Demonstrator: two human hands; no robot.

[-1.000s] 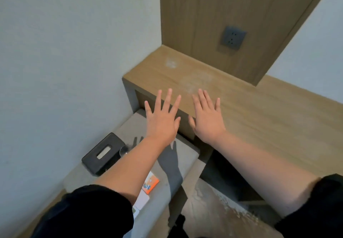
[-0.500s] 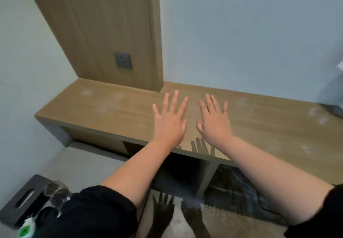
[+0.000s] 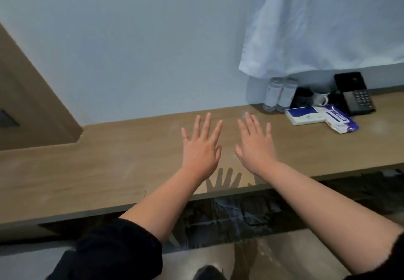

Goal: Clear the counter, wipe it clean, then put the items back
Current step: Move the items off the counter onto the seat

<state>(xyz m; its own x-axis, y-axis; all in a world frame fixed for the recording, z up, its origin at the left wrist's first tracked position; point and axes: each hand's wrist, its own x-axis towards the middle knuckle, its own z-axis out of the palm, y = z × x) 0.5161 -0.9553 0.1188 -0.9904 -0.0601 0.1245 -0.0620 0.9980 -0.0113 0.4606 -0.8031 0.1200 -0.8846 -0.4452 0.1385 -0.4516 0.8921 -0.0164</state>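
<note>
Both hands are empty right now: the left hand (image 3: 202, 148) and right hand (image 3: 255, 146) hang side by side over the middle of the counter (image 3: 109, 170), fingers straight and spread, gripping nothing. Looks to me like the clearing step hasn't really started. The stuff sits bunched at the far right by the wall (image 3: 153, 50): two bottles (image 3: 279, 95), a mug (image 3: 320, 99), a black phone (image 3: 358, 100), a blue-and-white box (image 3: 305, 115) and a wipes pack (image 3: 340, 121) right beside it. Next move probably means reaching right, box or pack first since they're nearest.
</note>
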